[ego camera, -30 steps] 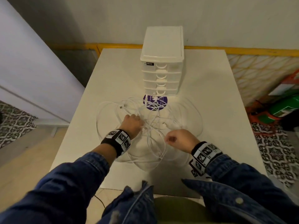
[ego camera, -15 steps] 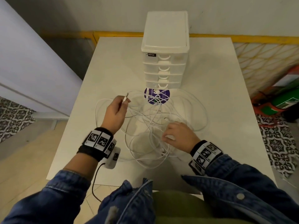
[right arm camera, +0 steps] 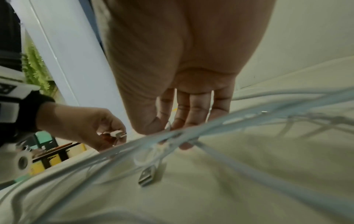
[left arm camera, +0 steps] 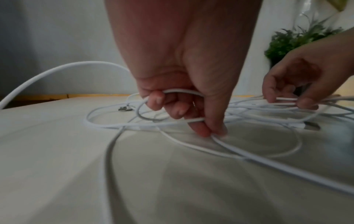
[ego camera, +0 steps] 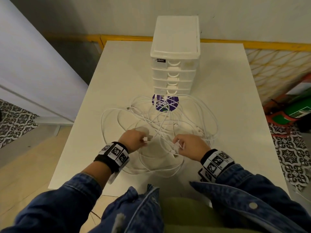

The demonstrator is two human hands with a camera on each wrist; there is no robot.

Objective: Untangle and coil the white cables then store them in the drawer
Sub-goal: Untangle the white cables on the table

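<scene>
A tangle of white cables [ego camera: 161,121] lies spread over the middle of the white table [ego camera: 227,98], in front of a white drawer unit [ego camera: 175,64] with all its drawers closed. My left hand [ego camera: 144,140] is at the near left of the tangle. It pinches a white cable end [right arm camera: 117,134], and its other fingers curl round a cable loop [left arm camera: 172,92]. My right hand [ego camera: 179,146], at the near right, pinches several strands [left arm camera: 285,99] a little above the table. A USB plug [right arm camera: 147,175] hangs under that hand.
A round purple sticker [ego camera: 165,102] lies under the cables by the drawer unit's foot. A yellow rail [ego camera: 252,43] runs behind the table. Green and red items [ego camera: 296,111] sit on the floor to the right. A white panel [ego camera: 33,64] stands on the left.
My left hand, which held a cable end up at the far left, has come back toward me and down to the near side of the tangle. My right hand has drawn slightly nearer.
</scene>
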